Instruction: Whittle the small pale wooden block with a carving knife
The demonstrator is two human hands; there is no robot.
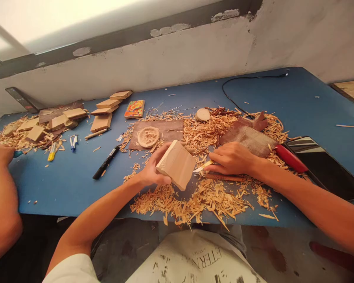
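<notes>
My left hand (153, 169) grips a squarish wooden block (178, 163) by its left side, tilted above the shavings. One lower edge of the block looks cut away. In my right hand (231, 159) is a small knife (205, 166) with a yellow handle, its blade pointing left at the block's right edge. Wood shavings (206, 196) lie heaped below both hands. Behind the block, a round carved wooden dish (148, 136) rests on a brown sheet (172, 129).
A tablet (327, 165) and a red-handled tool (290, 157) lie at right. A black marker (106, 162), wooden blocks (102, 122) and a painted tile (135, 109) are at left. Another person's arm (1, 196) reaches in at the far left. A black cable (224, 88) lies behind.
</notes>
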